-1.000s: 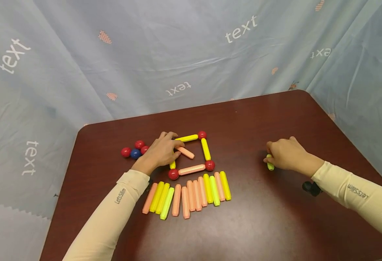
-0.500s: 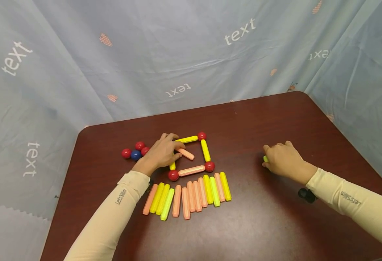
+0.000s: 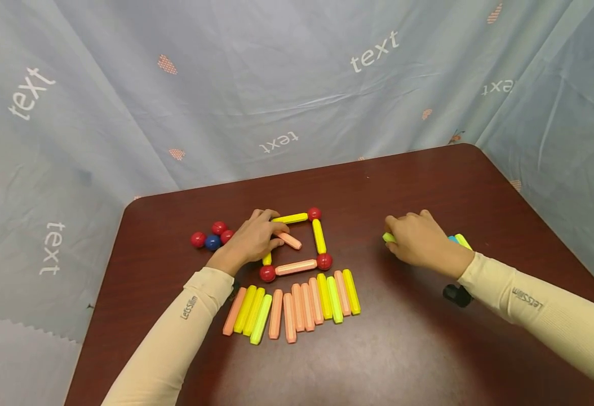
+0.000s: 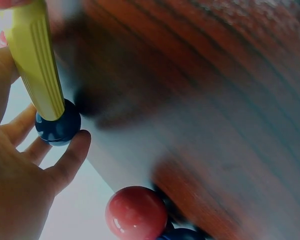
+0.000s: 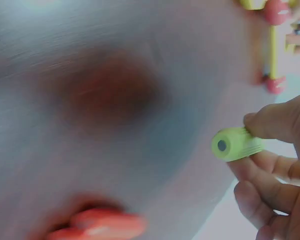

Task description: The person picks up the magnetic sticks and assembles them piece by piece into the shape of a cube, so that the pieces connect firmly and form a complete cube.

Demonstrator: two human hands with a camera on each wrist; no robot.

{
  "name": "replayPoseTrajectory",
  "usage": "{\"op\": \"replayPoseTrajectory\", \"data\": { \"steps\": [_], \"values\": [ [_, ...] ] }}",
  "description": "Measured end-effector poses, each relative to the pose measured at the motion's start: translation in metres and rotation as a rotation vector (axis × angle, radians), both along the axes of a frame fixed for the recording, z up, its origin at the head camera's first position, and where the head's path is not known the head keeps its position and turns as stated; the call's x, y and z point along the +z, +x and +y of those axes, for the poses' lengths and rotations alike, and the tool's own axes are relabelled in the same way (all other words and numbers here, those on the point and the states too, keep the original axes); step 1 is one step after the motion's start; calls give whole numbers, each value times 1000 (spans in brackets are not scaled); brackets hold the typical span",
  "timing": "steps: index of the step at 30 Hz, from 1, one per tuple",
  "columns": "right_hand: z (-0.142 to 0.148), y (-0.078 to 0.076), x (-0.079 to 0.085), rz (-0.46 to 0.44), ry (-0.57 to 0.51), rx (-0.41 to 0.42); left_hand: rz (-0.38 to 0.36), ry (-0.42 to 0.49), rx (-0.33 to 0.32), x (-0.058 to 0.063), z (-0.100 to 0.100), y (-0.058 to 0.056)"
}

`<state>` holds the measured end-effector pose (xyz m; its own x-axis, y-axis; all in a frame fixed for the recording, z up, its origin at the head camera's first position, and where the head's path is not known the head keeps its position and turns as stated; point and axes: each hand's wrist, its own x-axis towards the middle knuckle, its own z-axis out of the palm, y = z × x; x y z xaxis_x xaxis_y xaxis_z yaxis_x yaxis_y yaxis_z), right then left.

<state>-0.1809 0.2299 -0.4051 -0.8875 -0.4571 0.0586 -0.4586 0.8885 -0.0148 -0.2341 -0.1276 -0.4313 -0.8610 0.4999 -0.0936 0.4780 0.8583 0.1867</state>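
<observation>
Our right hand, three o'clock of frame | pinches green stick by sides, likely leaving end free | left hand, nine o'clock: grip we cannot tell

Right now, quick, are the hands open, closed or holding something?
Left hand: holding the dark blue ball on a yellow stick.
Right hand: closed, pinching a light green stick.

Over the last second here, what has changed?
The right hand, pinching a light green stick, has moved left toward the ball-and-stick frame. Behind its wrist, a blue piece and another green stick have come into view. The left hand stays at the frame's far-left corner; the row of sticks and the loose balls lie as before.
</observation>
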Motion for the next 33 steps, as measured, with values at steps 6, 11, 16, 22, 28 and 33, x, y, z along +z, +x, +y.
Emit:
{"op": "replayPoseTrajectory", "data": {
  "steps": [6, 11, 16, 22, 28, 33],
  "values": [
    [-60, -17, 17, -89, -72, 32, -16, 11, 5, -1, -3, 1],
    [-107, -25, 16, -186, -59, 79, -27, 27, -2, -2, -4, 1],
    [-138, -30, 11, -247, -69, 107, -30, 45, -6, -1, -5, 1],
    [-153, -33, 5, -272, -51, 121, -11, 70, -23, -1, -8, 2],
    [-159, -33, 0, -277, -21, 124, -18, 83, -15, -2, -9, 2],
    [-162, -32, -4, -267, -17, 131, -26, 85, -10, -2, -11, 3]
  ]
}}
